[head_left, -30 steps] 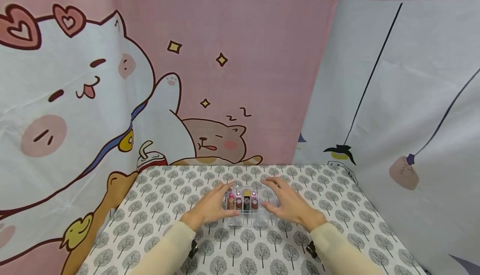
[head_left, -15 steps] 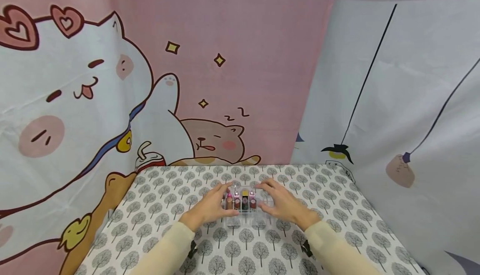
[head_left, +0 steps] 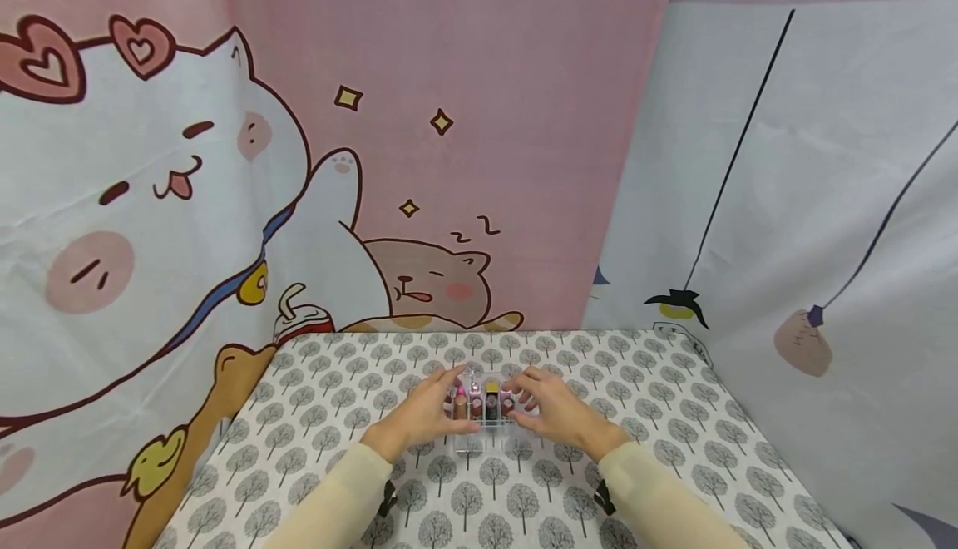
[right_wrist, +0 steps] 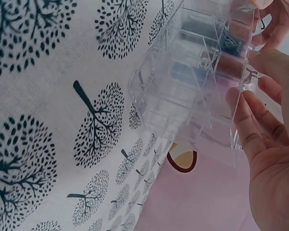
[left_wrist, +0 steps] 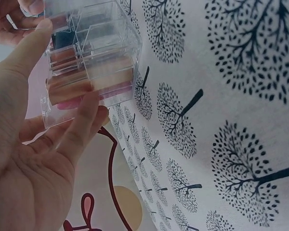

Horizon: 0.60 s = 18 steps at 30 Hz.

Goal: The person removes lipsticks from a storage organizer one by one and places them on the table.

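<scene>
A clear plastic cosmetic organizer (head_left: 469, 442) stands on the table, with a row of small lip product tubes in its left compartments. Leftmost is a tan tube (head_left: 460, 409) with a pink top; a black tube (head_left: 491, 403) with a yellow top stands further right. My left hand (head_left: 419, 409) grips the organizer's left end, thumb on the near side and fingers on the far side. My right hand (head_left: 557, 412) hovers with bent fingers and thumb spread around the rightmost reddish tube (right_wrist: 229, 66). Its fingertips are right at the organizer's upper edge in the right wrist view.
A white cloth with grey tree prints (head_left: 494, 499) covers the table. Behind it hangs a pink cartoon curtain (head_left: 524, 158), with a pale curtain (head_left: 748, 200) on the right. The organizer's see-through right compartments (right_wrist: 171, 103) lie below my right hand.
My right hand has moved left, from beside the organizer's right compartments to the rightmost tube. My left hand has stayed on the left end, and the tubes stand as before.
</scene>
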Each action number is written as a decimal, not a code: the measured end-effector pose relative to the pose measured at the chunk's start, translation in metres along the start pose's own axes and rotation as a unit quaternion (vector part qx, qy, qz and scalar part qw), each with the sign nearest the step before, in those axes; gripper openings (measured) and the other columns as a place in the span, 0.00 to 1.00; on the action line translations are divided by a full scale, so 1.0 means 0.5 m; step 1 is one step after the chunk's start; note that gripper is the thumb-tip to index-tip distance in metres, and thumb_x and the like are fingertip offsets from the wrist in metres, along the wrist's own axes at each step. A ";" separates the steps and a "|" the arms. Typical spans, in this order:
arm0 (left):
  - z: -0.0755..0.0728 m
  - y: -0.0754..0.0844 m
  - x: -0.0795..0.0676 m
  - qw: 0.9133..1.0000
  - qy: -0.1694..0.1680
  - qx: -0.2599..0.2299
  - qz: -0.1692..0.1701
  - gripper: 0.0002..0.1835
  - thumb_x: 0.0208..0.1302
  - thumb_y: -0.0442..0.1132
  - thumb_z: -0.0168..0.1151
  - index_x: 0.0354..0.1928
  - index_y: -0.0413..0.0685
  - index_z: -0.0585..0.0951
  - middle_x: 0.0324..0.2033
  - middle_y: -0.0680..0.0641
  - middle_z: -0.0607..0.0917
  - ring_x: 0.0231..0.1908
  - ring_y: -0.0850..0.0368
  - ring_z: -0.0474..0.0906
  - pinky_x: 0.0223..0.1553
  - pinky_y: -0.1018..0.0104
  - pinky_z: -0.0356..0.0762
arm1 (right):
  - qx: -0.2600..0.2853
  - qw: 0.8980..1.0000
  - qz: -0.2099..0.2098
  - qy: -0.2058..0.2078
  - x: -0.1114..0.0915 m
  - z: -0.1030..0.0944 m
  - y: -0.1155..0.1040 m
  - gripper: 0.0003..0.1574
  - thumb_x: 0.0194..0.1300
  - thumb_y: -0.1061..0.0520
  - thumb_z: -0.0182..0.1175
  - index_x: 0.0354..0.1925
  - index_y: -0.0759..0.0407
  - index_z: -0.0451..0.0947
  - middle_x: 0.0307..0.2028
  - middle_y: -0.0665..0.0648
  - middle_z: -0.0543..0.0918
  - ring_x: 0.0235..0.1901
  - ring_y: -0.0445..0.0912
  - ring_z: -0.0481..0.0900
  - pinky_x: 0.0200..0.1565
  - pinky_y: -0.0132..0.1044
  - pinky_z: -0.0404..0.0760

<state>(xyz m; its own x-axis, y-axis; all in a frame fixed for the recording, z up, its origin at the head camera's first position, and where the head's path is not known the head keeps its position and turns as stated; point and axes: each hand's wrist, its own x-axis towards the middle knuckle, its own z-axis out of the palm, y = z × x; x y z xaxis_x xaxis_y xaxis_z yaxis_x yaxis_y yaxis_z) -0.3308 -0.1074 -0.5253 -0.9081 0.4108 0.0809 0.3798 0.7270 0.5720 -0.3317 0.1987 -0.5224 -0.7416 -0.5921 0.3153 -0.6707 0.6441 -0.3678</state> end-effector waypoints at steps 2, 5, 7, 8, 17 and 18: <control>-0.001 0.000 -0.001 1.000 -0.002 -0.004 -0.005 0.64 0.65 0.65 0.87 0.95 0.63 0.59 0.90 0.27 0.62 0.87 0.20 0.64 0.80 0.17 0.74 | -0.002 1.000 0.000 0.001 0.003 0.003 0.000 0.25 0.76 0.56 0.80 0.67 0.57 0.87 0.60 0.58 0.92 0.49 0.49 0.93 0.51 0.41 0.98; -0.002 -0.001 -0.001 1.000 -0.002 -0.007 -0.009 0.64 0.65 0.66 0.87 0.95 0.65 0.59 0.91 0.27 0.61 0.88 0.20 0.63 0.81 0.16 0.72 | -0.003 1.000 -0.008 0.008 0.008 0.007 -0.001 0.23 0.76 0.56 0.80 0.65 0.58 0.88 0.57 0.57 0.92 0.48 0.50 0.93 0.51 0.41 0.98; -0.002 -0.002 -0.001 1.000 -0.001 -0.005 -0.008 0.64 0.66 0.66 0.87 0.96 0.65 0.59 0.91 0.27 0.61 0.87 0.20 0.63 0.80 0.16 0.72 | -0.004 1.000 -0.019 0.016 0.010 0.010 0.001 0.21 0.76 0.57 0.80 0.63 0.59 0.88 0.55 0.57 0.93 0.47 0.50 0.93 0.50 0.40 0.98; -0.001 -0.003 -0.002 1.000 -0.001 -0.005 -0.007 0.64 0.66 0.66 0.86 0.96 0.64 0.58 0.91 0.27 0.61 0.87 0.19 0.63 0.80 0.16 0.72 | -0.004 0.999 -0.025 0.020 0.011 0.012 0.002 0.21 0.76 0.57 0.80 0.62 0.59 0.89 0.54 0.57 0.93 0.47 0.50 0.94 0.50 0.40 0.98; 0.006 -0.007 -0.002 1.000 0.001 0.000 0.015 0.66 0.66 0.65 0.87 0.96 0.59 0.57 0.89 0.27 0.65 0.85 0.21 0.68 0.81 0.19 0.73 | 0.025 0.999 -0.030 0.027 0.017 0.027 0.012 0.18 0.75 0.61 0.80 0.59 0.62 0.89 0.52 0.59 0.94 0.45 0.51 0.95 0.48 0.39 0.98; 0.005 -0.008 -0.003 1.000 0.001 -0.001 0.014 0.66 0.66 0.65 0.87 0.96 0.59 0.57 0.89 0.27 0.65 0.85 0.21 0.68 0.82 0.20 0.73 | 0.029 0.999 -0.027 0.024 0.017 0.028 0.012 0.18 0.75 0.62 0.80 0.59 0.62 0.89 0.52 0.59 0.94 0.45 0.51 0.95 0.48 0.38 0.98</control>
<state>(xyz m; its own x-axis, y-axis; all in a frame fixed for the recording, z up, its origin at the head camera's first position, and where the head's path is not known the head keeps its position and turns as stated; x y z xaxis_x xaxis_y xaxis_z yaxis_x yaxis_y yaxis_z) -0.3302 -0.1094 -0.5298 -0.8973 0.4304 0.0980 0.4048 0.7137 0.5717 -0.3420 0.1905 -0.5341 -0.7047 -0.6010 0.3771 -0.7092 0.5813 -0.3989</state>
